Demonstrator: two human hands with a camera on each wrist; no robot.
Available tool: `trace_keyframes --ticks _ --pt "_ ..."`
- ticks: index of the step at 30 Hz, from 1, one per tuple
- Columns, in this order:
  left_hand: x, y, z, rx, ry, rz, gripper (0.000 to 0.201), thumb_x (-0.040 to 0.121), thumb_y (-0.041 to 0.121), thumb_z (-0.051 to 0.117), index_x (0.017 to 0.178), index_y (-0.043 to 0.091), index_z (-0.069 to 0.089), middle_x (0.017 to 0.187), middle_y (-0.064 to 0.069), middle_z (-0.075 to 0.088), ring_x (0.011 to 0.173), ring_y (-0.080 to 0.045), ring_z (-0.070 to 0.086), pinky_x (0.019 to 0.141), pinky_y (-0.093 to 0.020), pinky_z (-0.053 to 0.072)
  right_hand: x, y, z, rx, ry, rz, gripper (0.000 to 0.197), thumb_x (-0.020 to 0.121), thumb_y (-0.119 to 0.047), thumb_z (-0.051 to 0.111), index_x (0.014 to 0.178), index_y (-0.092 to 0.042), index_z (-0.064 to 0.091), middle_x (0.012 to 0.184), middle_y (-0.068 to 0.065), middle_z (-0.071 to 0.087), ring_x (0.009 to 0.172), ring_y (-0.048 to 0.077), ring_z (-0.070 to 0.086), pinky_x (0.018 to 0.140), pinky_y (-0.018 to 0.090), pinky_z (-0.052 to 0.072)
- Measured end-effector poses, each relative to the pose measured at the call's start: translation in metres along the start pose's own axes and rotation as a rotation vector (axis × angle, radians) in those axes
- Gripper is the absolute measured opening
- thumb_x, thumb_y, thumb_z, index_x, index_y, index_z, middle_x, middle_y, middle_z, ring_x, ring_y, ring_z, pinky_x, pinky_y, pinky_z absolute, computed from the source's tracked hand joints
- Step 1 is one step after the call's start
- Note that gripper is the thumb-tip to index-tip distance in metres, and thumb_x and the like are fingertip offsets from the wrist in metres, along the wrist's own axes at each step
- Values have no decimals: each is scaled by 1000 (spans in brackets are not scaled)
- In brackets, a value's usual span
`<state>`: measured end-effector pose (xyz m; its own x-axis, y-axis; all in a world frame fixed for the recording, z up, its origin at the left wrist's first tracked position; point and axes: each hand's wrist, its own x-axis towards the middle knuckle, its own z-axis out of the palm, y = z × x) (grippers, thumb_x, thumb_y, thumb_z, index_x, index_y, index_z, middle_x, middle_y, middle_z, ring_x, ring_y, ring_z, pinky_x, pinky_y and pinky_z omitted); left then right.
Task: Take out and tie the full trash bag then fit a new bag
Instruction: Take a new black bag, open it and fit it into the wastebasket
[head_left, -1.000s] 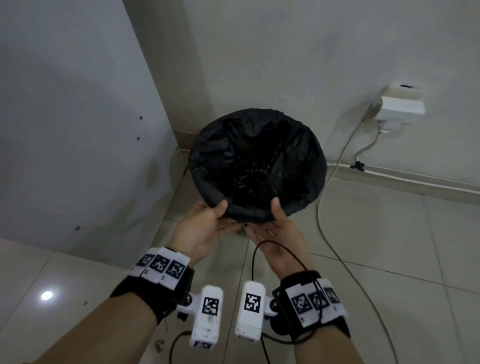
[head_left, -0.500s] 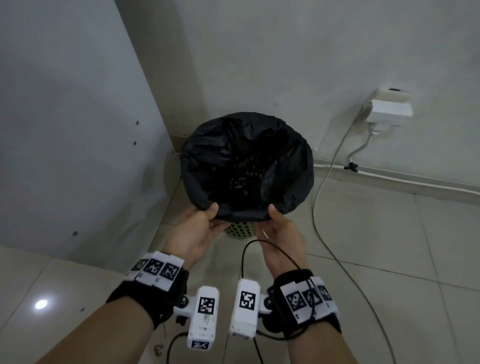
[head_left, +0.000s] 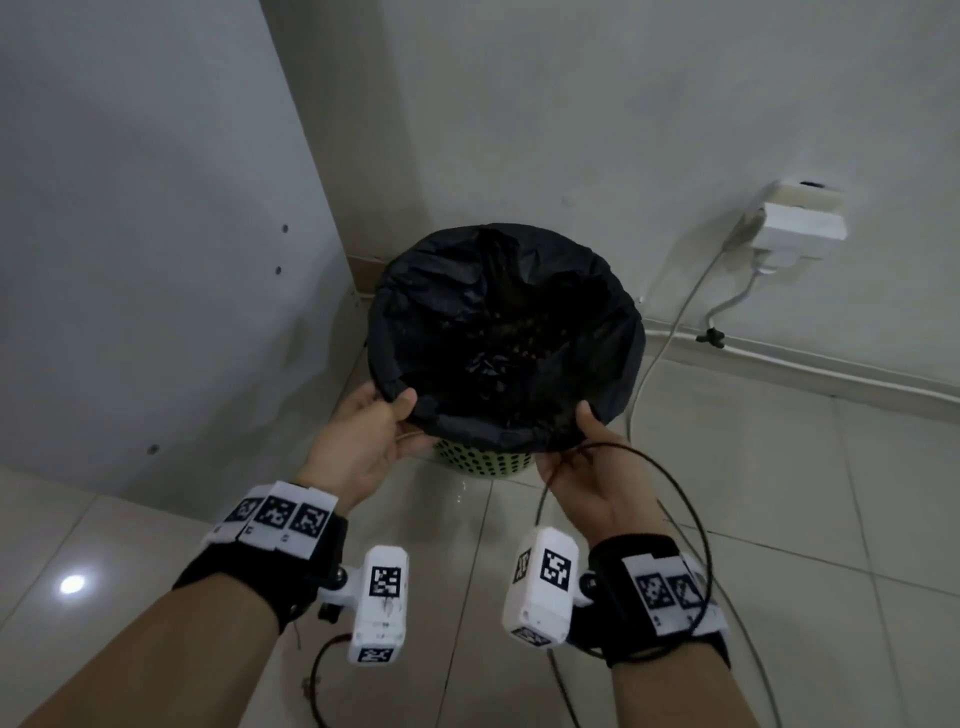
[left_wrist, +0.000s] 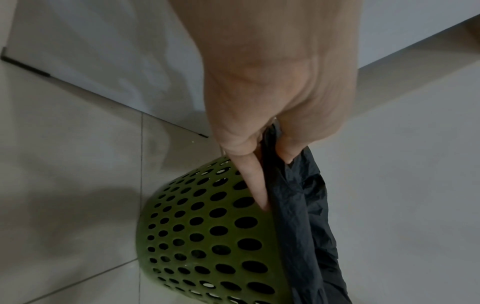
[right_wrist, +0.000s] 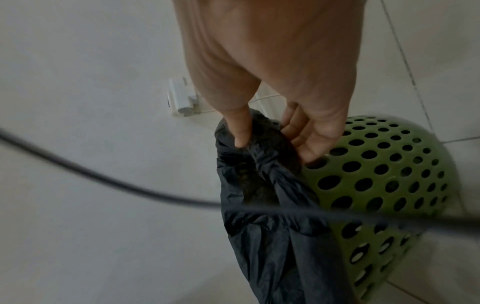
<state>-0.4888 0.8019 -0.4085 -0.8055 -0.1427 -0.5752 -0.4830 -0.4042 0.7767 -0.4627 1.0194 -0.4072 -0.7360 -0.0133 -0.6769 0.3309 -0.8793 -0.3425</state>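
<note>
Both hands (head_left: 363, 441) (head_left: 582, 467) on black bag (head_left: 498, 322) rim over green bin (head_left: 483, 460).

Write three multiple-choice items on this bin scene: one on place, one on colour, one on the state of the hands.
1. Where does the bin stand?
A. on a table
B. on the tiled floor in a wall corner
C. on a shelf

2. What colour is the bin's perforated wall?
A. green
B. red
C. white

3. What are the hands doing?
A. hanging idle
B. tying a knot
C. both pinching the black trash bag at its near rim

Answers:
B, tiles and walls surround it.
A, both wrist views show green.
C, left hand and right hand each have a thumb over the rim.
</note>
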Motion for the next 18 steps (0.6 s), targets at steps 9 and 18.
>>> trace_keyframes --ticks 9,18 --pt "-27 -16 15 -23 -119 -127 30 97 32 57 118 11 66 101 -11 75 96 -26 70 78 -46 60 1 32 2 13 -126 -23 44 95 -6 58 139 -10 54 133 16 64 118 31 64 90 43 58" --pt "-20 -26 18 -23 -13 -26 29 102 11 49 130 4 53 124 -18 67 107 -35 68 88 -44 57 10 24 -5 -44 -18 -147 25 94 -12 62 117 -3 64 121 13 70 107 31 67 87 38 56"
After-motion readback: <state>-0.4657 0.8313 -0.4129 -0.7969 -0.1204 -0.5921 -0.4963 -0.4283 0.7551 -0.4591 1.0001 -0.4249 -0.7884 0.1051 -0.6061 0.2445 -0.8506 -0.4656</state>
